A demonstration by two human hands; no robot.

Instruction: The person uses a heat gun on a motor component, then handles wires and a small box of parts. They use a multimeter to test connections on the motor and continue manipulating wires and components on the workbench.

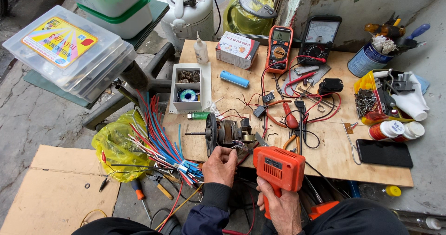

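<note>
So we've got our right hand [282, 208] wrapped tight round the grip of the orange solder gun [278, 167], fingers fully curled on the handle, chunky ribbed plastic body sticking up above the knuckles with its nose aimed at the motor [226, 133]. The left hand [220, 165] is just beside it, fingers bunched together and bent, tips down at the thin wires [240, 146] coming off the motor; we can't tell if it's actually pinching one or just touching them.

The motor sits right beyond the left fingertips on the plywood board [334, 156]: round dark metal disc, copper-looking windings, thin steel shaft poking out away from the gun.

Out past the left hand's thumb side there's a fat bundle of red and blue leads [160, 139], smooth plastic insulation, fanned over a crinkly yellow bag [116, 146]. Further beyond the fingers: an orange multimeter [278, 49], a blue cylinder [234, 79], a white box [188, 88] with a solder coil in it. Off past the gun, a flat black phone [384, 152] lies near the board's edge.
</note>
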